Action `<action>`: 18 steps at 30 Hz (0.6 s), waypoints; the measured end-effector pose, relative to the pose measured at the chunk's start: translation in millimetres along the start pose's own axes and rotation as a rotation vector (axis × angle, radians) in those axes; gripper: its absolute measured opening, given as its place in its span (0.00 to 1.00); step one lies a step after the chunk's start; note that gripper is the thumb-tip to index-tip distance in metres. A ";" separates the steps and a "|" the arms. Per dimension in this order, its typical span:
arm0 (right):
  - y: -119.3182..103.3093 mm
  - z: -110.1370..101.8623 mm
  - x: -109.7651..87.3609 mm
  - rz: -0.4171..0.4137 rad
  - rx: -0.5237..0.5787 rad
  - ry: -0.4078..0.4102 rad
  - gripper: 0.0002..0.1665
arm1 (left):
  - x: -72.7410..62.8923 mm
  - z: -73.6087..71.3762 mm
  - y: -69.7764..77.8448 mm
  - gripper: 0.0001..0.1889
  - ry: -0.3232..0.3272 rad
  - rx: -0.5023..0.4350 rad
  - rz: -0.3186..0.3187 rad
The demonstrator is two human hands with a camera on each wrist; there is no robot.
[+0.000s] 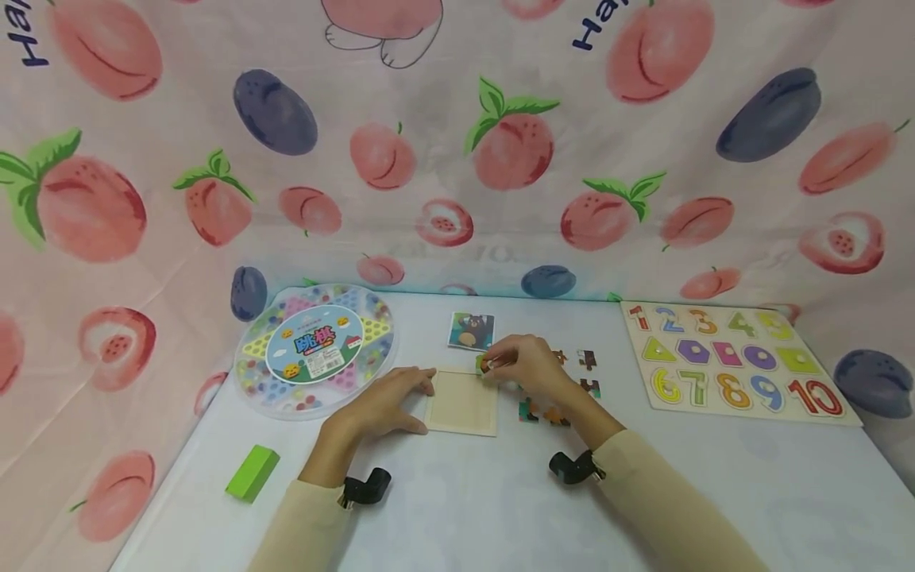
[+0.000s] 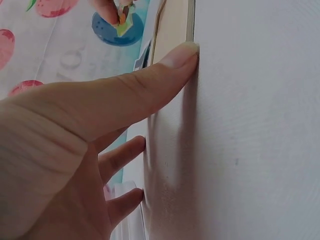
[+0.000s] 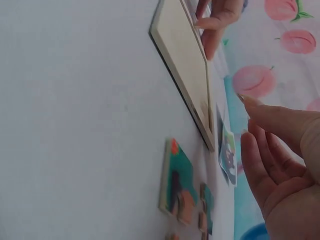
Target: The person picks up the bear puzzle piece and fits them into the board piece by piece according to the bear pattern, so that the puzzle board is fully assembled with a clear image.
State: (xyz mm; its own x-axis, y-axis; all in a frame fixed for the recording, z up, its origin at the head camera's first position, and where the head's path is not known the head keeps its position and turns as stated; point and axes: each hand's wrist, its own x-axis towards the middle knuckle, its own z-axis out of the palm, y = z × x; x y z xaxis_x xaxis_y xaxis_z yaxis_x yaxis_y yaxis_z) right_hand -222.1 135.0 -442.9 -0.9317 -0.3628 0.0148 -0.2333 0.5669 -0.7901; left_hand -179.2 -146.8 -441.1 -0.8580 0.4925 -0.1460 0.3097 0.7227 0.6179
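A shallow square wooden puzzle tray point(image 1: 463, 407) lies on the white table, its bare inside showing. My left hand point(image 1: 391, 401) holds it at the left side, thumb at the near corner and index finger at the far one. In the left wrist view the thumb point(image 2: 145, 90) presses on the tray's edge. Above the tray's far right corner, my right hand point(image 1: 530, 367) pinches a small puzzle piece point(image 2: 125, 25) with green and orange on it. Several loose puzzle pieces point(image 1: 528, 410) lie right of the tray, partly hidden by the right hand.
Behind the tray is a bear picture card point(image 1: 472, 330). A round Chinese checkers box point(image 1: 314, 349) stands at the left, with a green block point(image 1: 253, 473) nearer me. At the right lies a number and shape board point(image 1: 736, 361). A fruit-print cloth point(image 1: 443, 159) hangs behind the table.
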 end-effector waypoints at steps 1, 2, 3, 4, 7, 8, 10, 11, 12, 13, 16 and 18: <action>-0.8 2.8 0.6 0.007 0.015 -0.015 0.15 | 0.1 0.1 -0.6 0.23 0.002 0.002 0.003; -2.0 5.6 1.0 0.012 0.027 -0.031 0.15 | 0.3 0.3 -1.3 0.23 0.000 0.001 0.002; -3.0 8.4 1.4 0.020 0.039 -0.044 0.15 | 0.4 0.4 -2.0 0.23 0.000 0.005 0.003; -4.0 10.9 1.6 0.026 0.055 -0.055 0.15 | 0.7 0.6 -2.8 0.23 0.000 0.008 0.005; -8.3 16.9 2.4 0.026 0.067 -0.071 0.14 | 1.3 1.3 -4.7 0.23 0.001 0.016 0.004; -9.8 18.6 2.9 0.020 0.064 -0.072 0.14 | 1.4 1.3 -5.0 0.23 0.001 0.015 0.002; -13.1 21.6 4.0 0.018 0.059 -0.069 0.14 | 1.3 1.5 -4.9 0.23 0.001 0.012 -0.003; -14.8 23.1 4.5 0.020 0.051 -0.066 0.14 | 1.4 1.7 -4.8 0.23 0.002 0.009 -0.005; -16.1 24.7 5.2 0.020 0.045 -0.064 0.13 | 1.4 1.8 -4.7 0.23 0.002 0.005 -0.009; -17.2 26.5 6.2 0.023 0.041 -0.061 0.13 | 1.5 1.9 -4.6 0.23 0.003 0.004 -0.008; -19.5 31.7 9.3 0.033 0.024 -0.057 0.14 | 1.7 1.8 -4.5 0.23 0.004 0.006 -0.005; -19.5 35.2 11.7 0.027 0.011 -0.056 0.14 | 2.0 1.2 -4.4 0.23 0.005 0.004 -0.007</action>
State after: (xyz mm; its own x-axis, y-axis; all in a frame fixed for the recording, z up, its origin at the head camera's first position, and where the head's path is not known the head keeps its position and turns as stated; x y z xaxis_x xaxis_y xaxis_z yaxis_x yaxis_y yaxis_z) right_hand -218.7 93.7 -448.9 -0.9205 -0.3886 -0.0403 -0.2053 0.5689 -0.7964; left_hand -181.8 -148.4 -445.0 -0.8624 0.4846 -0.1467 0.3049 0.7283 0.6137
